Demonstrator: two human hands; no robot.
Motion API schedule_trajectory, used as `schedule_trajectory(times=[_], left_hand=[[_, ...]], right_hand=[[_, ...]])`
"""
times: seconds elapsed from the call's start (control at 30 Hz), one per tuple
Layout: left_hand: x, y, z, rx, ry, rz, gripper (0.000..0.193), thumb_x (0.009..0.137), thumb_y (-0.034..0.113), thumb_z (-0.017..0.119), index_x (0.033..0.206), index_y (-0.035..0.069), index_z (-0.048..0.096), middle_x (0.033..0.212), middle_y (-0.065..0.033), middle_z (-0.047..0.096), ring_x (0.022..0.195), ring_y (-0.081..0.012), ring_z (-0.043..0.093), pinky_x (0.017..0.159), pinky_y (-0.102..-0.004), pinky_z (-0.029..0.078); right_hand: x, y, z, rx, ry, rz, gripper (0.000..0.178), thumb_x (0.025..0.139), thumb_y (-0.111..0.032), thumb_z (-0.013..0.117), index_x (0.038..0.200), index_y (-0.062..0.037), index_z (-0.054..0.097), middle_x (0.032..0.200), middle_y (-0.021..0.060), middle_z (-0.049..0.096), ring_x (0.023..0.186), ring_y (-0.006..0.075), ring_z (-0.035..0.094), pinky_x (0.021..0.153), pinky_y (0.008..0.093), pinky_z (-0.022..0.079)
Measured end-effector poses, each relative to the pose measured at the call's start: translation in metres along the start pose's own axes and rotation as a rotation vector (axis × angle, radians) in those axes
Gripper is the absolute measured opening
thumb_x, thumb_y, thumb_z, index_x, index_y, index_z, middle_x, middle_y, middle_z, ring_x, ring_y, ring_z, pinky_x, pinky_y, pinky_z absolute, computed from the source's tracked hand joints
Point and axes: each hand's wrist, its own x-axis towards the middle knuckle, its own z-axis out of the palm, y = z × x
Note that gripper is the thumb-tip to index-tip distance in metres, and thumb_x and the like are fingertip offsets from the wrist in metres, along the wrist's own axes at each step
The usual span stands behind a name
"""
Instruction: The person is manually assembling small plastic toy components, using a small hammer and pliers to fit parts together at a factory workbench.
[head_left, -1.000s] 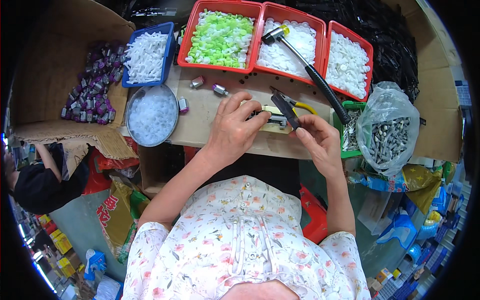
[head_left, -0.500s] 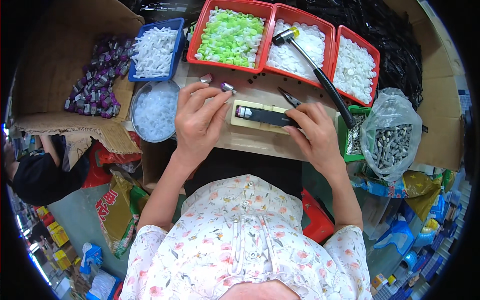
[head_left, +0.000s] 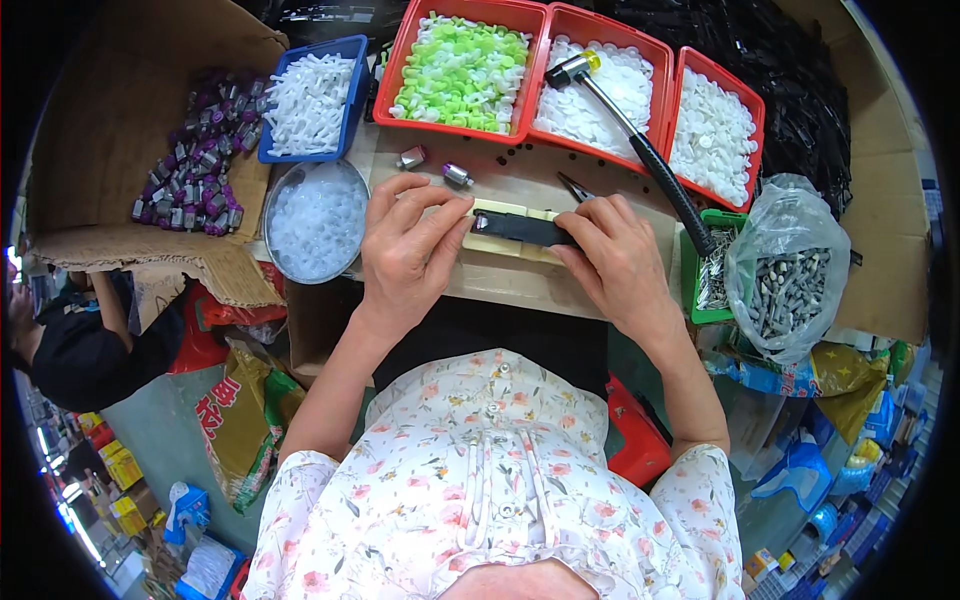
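A black plastic casing (head_left: 525,229) lies along a cream-coloured fixture block (head_left: 507,250) on the cardboard work surface. My right hand (head_left: 622,255) pinches the casing's right end between thumb and fingers. At the other end, my left hand (head_left: 408,250) has thumb and forefinger pressed together, close against the block; anything between the tips is too small to make out. Part of a metal piece shows inside the casing's left end. Two small silver-and-purple motors, one (head_left: 457,175) just beyond my left fingers and another (head_left: 411,157) farther left, lie loose. Pliers (head_left: 573,187) are partly covered by my right hand.
Red trays hold green-and-white (head_left: 462,75) and white plastic parts (head_left: 712,140); a hammer (head_left: 640,135) rests across them. Leftward are a blue tray (head_left: 358,95), a round tub (head_left: 315,222) and a carton of motors (head_left: 195,165). Rightward, a green tray (head_left: 712,314) adjoins a bag of metal parts (head_left: 790,290).
My left hand has moved slightly right and down, from beside the loose motor to the casing's left end. My right hand still grips the casing, slightly farther left.
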Motion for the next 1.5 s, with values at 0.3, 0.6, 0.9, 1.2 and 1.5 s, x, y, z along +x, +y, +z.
schedule_trajectory(times=[0.3,0.6,0.9,1.2,1.5], left_hand=[[-0.003,0.011,0.02,-0.05,-0.047,0.121,0.026,0.076,0.002,0.077,0.102,0.004,0.072,0.101,-0.0094,0.067,0.104,-0.0332,0.06,0.087,-0.0412,0.05],[-0.012,0.018,0.052,-0.061,-0.145,0.363,0.028,0.077,0.001,0.077,0.103,-0.004,0.07,0.105,-0.0128,0.066,0.1,-0.0304,0.065,0.082,-0.0386,0.055],[-0.011,0.016,0.06,-0.052,-0.096,0.42,0.029,0.076,0.009,0.075,0.101,-0.006,0.07,0.106,-0.0137,0.067,0.103,-0.0291,0.065,0.087,-0.0382,0.054],[-0.008,0.019,0.058,-0.046,-0.059,0.423,0.032,0.075,0.014,0.083,0.099,-0.003,0.071,0.1,-0.0126,0.067,0.095,-0.0298,0.067,0.079,-0.0374,0.057],[-0.008,0.02,0.058,-0.016,-0.039,0.45,0.031,0.076,0.014,0.082,0.1,-0.003,0.071,0.1,-0.0129,0.067,0.095,-0.0298,0.067,0.08,-0.0376,0.057]], right_hand=[[0.0,0.001,0.003,0.006,-0.005,0.0,0.029,0.083,-0.014,0.073,0.108,-0.0023,0.066,0.097,0.0097,0.06,0.093,0.0288,0.057,0.076,0.0409,0.045],[0.012,0.023,-0.039,-0.019,0.188,0.134,0.033,0.083,-0.012,0.075,0.113,-0.002,0.067,0.108,0.0155,0.062,0.102,0.0337,0.061,0.086,0.0408,0.05],[0.013,0.051,-0.045,-0.167,0.151,0.379,0.033,0.089,-0.014,0.072,0.118,-0.0018,0.061,0.093,0.0178,0.069,0.079,0.0327,0.067,0.074,0.0408,0.052],[-0.065,-0.009,-0.064,0.095,0.272,0.404,0.024,0.094,-0.005,0.062,0.117,-0.0006,0.057,0.082,0.0128,0.058,0.066,0.0193,0.056,0.062,0.0313,0.045],[-0.087,-0.038,-0.046,-0.004,0.31,0.324,0.025,0.094,-0.008,0.062,0.119,-0.0024,0.058,0.088,0.0218,0.064,0.076,0.0406,0.064,0.065,0.0433,0.05]])
